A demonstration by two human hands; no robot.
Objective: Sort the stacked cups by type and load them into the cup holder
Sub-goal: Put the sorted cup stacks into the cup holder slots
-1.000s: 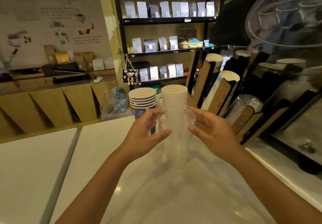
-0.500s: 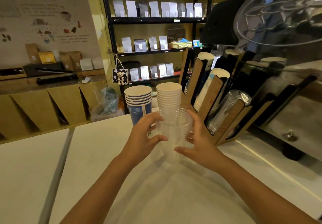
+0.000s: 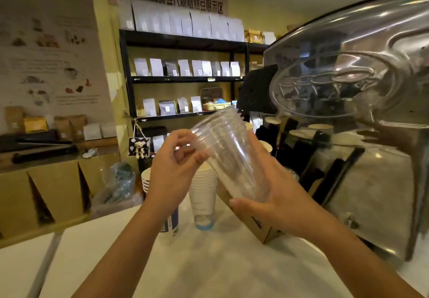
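The stack of clear plastic cups [image 3: 228,156] has been lifted off the counter [image 3: 209,263] since the earlier frame. It lies tilted, rims up-left, base down-right. The right hand [image 3: 267,195] cradles its base; the left hand [image 3: 173,165] pinches the rims, above 2 paper cup stacks [image 3: 202,195].

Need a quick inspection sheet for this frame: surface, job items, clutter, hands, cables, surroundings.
Surface: white counter, bare in the foreground.
Job's things: clear plastic cup stack held tilted above the counter, rims up and to the left; white paper cup stack and blue-printed paper cup stack upright on the counter; cardboard cup holder at right, mostly hidden.
Clutter: plastic bag behind the counter.
Grippers: left hand pinches the clear stack's rim; right hand cradles its base.
Cables: nothing seen.
Surroundings: black shelf with pouches; shiny metal machine at right.
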